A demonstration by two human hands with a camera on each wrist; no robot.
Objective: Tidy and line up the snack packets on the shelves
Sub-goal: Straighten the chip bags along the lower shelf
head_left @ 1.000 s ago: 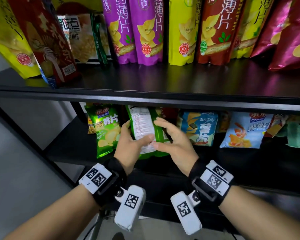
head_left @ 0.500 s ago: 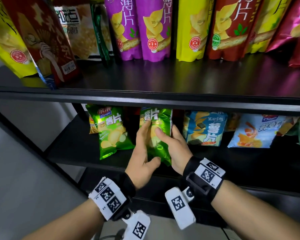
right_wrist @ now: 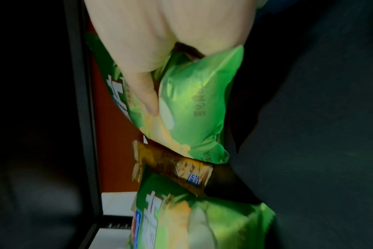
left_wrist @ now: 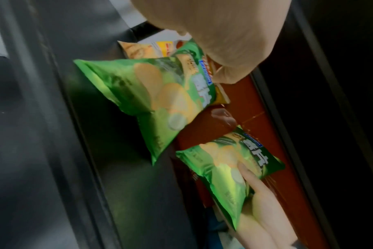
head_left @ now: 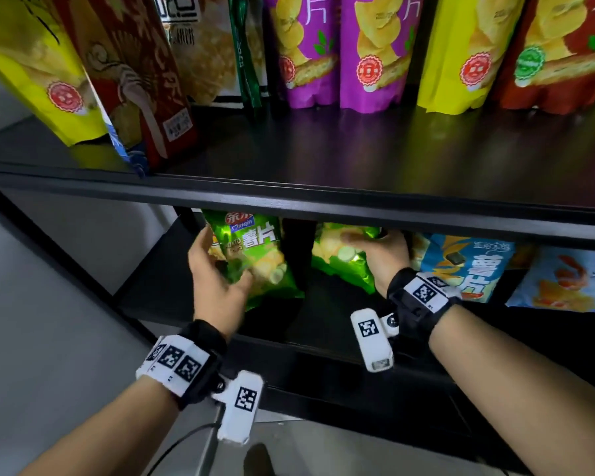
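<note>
Two green chip packets stand on the lower shelf [head_left: 323, 324]. My left hand [head_left: 217, 266] grips the left green packet [head_left: 258, 249] at its left edge, thumb on the front and fingers behind. The right green packet [head_left: 340, 266] sits a gap to the right, partly hidden under the upper shelf edge, and my right hand [head_left: 375, 249] holds it. In the right wrist view my thumb [right_wrist: 143, 87] presses on the front of this packet [right_wrist: 194, 101]. The left wrist view shows both green packets [left_wrist: 143, 91] [left_wrist: 224, 165] leaning back.
A blue packet [head_left: 471, 266] and a light blue shrimp packet [head_left: 564, 283] stand to the right. A brown-gold packet [right_wrist: 177, 168] lies behind the green ones. The upper shelf edge [head_left: 289, 204] overhangs my hands. Tall purple [head_left: 375, 53], yellow [head_left: 461, 53] and red [head_left: 564, 53] packets stand above.
Both hands turned one green packet from its back to its front. My left hand then left it and moved left onto the other green packet; my right hand kept it.
</note>
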